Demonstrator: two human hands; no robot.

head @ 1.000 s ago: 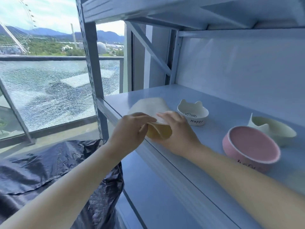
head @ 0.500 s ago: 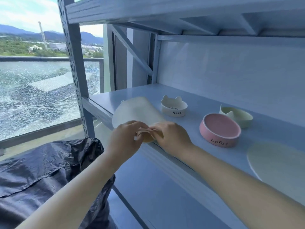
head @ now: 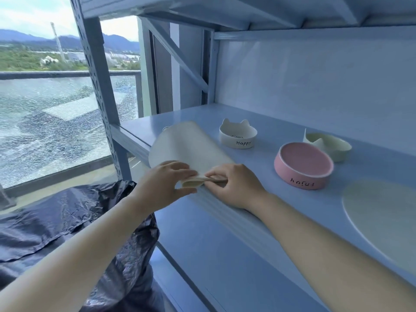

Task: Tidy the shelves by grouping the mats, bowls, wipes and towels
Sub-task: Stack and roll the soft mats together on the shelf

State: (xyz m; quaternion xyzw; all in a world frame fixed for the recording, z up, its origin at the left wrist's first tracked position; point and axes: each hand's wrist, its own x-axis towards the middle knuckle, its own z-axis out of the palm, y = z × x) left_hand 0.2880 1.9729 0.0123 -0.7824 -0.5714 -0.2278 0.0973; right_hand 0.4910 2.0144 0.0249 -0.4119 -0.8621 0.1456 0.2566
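Observation:
A cream mat curls over the front edge of the blue shelf. My left hand and my right hand both pinch its folded near edge, side by side. Behind the mat stands a white cat-ear bowl marked "Happy". A pink bowl sits to the right of it, and a pale green cat-ear bowl stands just behind the pink one. A second round pale mat lies flat at the far right of the shelf.
A perforated shelf upright rises at the left front corner. A dark plastic sheet covers something low on the left. A lower shelf lies beneath my arms. Shattered window glass is at the left.
The view has swung right and closer, bringing the flat round mat into sight. The mat in my hands has unrolled further and lies flatter, its near edge pressed thin between my fingers.

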